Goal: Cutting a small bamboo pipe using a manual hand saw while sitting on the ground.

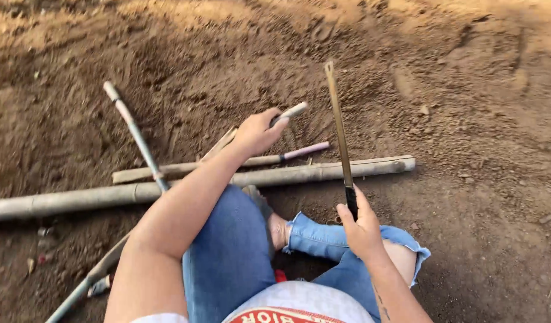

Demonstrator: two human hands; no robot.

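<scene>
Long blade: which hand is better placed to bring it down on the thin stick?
Right. The right hand already grips the long blade upright by its handle; the left hand is occupied holding the thin stick above the bamboo pole.

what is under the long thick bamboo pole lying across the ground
Bare brown soil lies under the long bamboo pole. Its middle stretch is hidden behind the left forearm and knee.

Reddish-brown soil (455, 90), pale tan bamboo (323, 172), blue jeans (230, 251) (frayed cuff), a dull brass-toned blade (338, 128) with black handle.
</scene>
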